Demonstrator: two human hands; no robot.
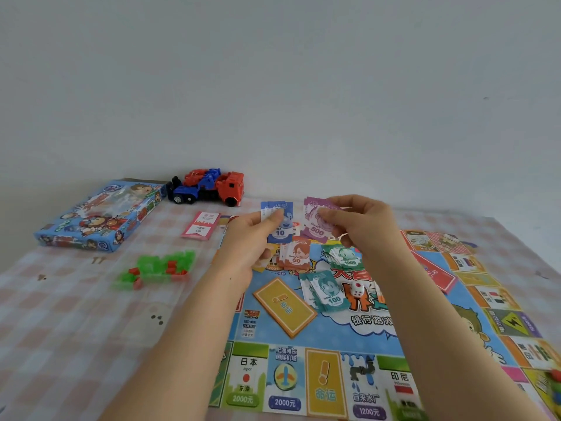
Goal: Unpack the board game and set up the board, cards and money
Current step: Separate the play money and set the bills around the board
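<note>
**Purple and blue notes held over the board's far edge**

Head view: both hands are up side by side, near each other but not touching, over the far edge of the board [329, 341]. The left hand [252, 235] pinches a small stack of blue 10 notes [280, 230] between thumb and fingers. The right hand [361, 223] pinches a stack of purple 500 notes [315, 230]. Both stacks are held with the long axis pointing up and away from the person.

Just nearer the person than the hands, on the board's middle, lie the sorted piles:
- orange 50 notes [296, 257], closest to the left hand
- green 1000 notes [344, 256], closest to the right hand
- teal 100 notes [328, 294], nearer still, beside a die [357, 289]

Setting either stack down probably means lowering it toward the person, next to those piles. The box [100, 215] lies toward the far left corner of the surface [76, 314].
</note>
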